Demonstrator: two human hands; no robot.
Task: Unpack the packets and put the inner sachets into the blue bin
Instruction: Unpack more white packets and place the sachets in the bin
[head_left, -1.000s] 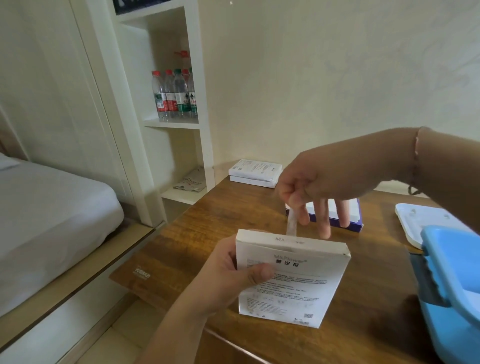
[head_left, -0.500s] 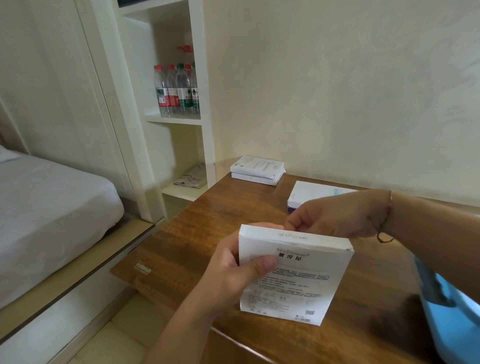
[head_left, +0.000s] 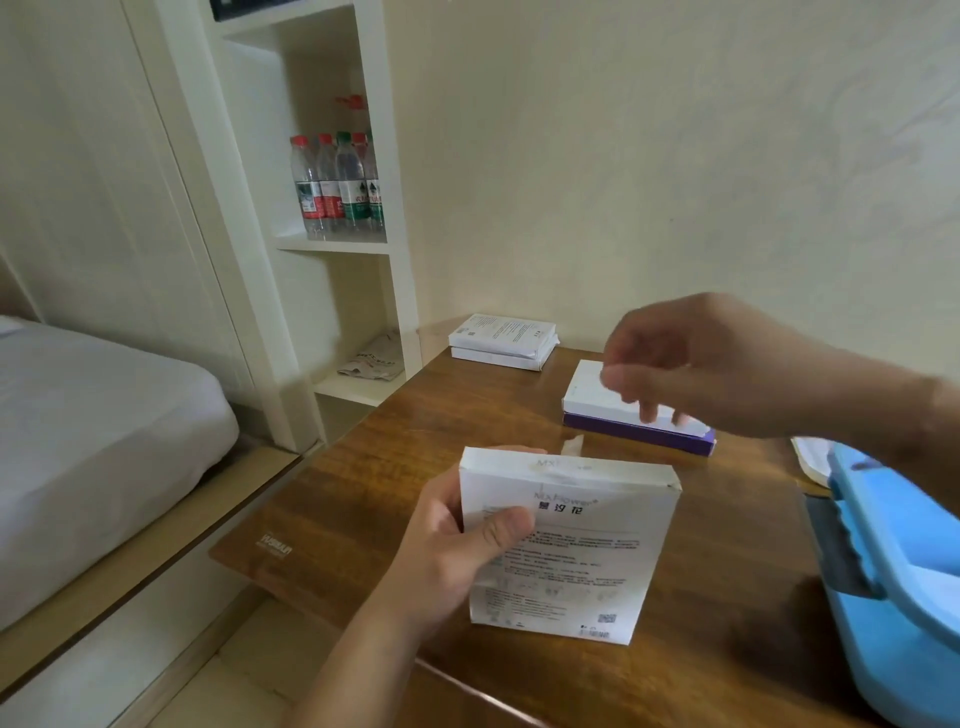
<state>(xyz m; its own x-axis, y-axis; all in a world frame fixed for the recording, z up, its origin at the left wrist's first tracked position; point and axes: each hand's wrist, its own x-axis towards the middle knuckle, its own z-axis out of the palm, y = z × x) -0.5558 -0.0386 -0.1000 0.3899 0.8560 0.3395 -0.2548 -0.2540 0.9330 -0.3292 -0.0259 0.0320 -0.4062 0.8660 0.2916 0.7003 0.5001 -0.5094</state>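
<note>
The upright white cardboard packet (head_left: 569, 551) has a matt printed face and a scuffed, slightly torn top edge. A small translucent strip (head_left: 572, 446) pokes up behind that edge, possibly glossy tape or film, though the view is too blurred to be sure. The brown wooden table (head_left: 395, 467) shows a smooth, faintly shiny grained finish. The light blue plastic bin (head_left: 904, 566) looks smooth and semi-glossy. The flat white box with a purple side (head_left: 623, 415) looks like matt card. The clear plastic water bottles (head_left: 337, 182) carry shiny paper labels. The cream wall (head_left: 675, 156) is matt and faintly textured.
</note>
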